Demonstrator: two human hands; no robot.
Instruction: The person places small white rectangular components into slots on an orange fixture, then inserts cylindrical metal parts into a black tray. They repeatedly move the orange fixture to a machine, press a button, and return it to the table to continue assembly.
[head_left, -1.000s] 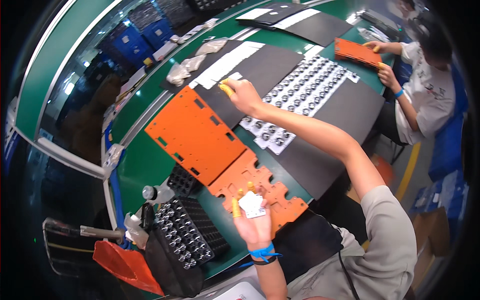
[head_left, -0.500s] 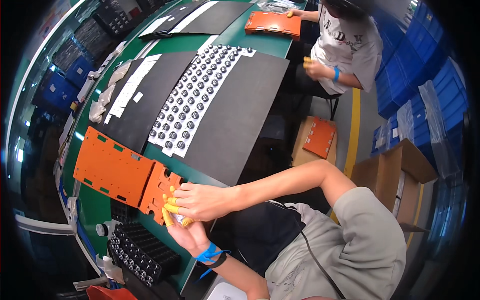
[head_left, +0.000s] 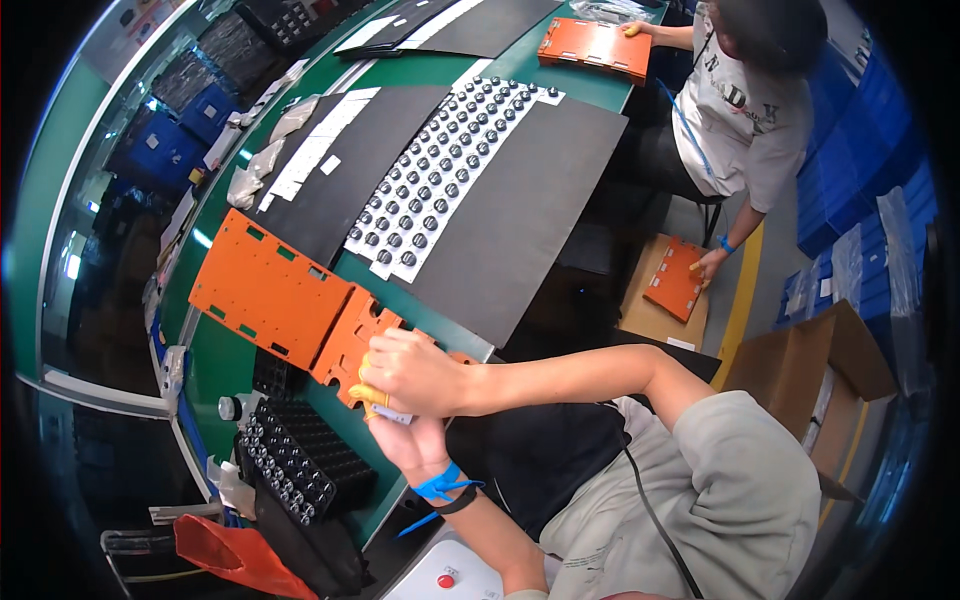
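My right hand (head_left: 410, 372) is closed, its yellow-capped fingers bent over the near end of an orange panel. Just below it, my left hand (head_left: 412, 440), with a blue band at the wrist, holds a small white and grey piece (head_left: 392, 413). Both hands meet at this piece, and its far side is hidden by the right fingers. A notched orange part (head_left: 352, 345) lies under and beyond the hands. It adjoins a long flat orange panel (head_left: 270, 290) with slots along its edges.
Black mats hold rows of black round knobs on a white sheet (head_left: 440, 170). A black tray of clear-topped round parts (head_left: 290, 460) stands at left front. Across the table, a co-worker handles orange panels (head_left: 594, 45), one hand reaching to a cardboard box (head_left: 650, 310). Blue crates line the right.
My right hand has closed further over the left fingers, and the white and grey piece shows more. The co-worker's lower hand has reached down to the orange panel on the box. The view has shifted.
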